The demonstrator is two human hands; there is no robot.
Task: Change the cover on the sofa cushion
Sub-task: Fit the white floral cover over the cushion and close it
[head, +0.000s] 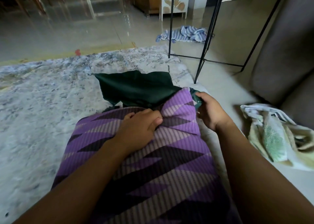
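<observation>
- Underfoot, a mottled grey-and-blue patterned rug (42, 105) lies over glossy pale floor tiles; the work happens low on it, beside a grey-brown sofa (285, 62) at the right.
- Nearest the camera: a purple cushion with a ribbed, dark zigzag-patterned cover (161, 164), lying lengthwise away from the person.
- Left hand (137, 130) rests on the cushion's top, fingers clenched into a pinch of purple fabric near the far end.
- Right hand (209, 111) grips the far right corner, fingers closed around the purple edge together with a bit of teal-green cloth showing there.
- Just beyond, touching the cushion's far end, a dark green fabric cover (136, 89) lies slack and crumpled.
- Beside the right arm: a crumpled cream-and-green towel (273, 137).
- Farther off: black metal stand legs (203, 54) and a blue-striped cloth (186, 33) heaped on the tiles.
- Judgement: the step looks like working a cover at the cushion's open end; whether purple goes on or green comes off cannot be told.
- Next move likely calls for both hands pulling evenly along the corners.
</observation>
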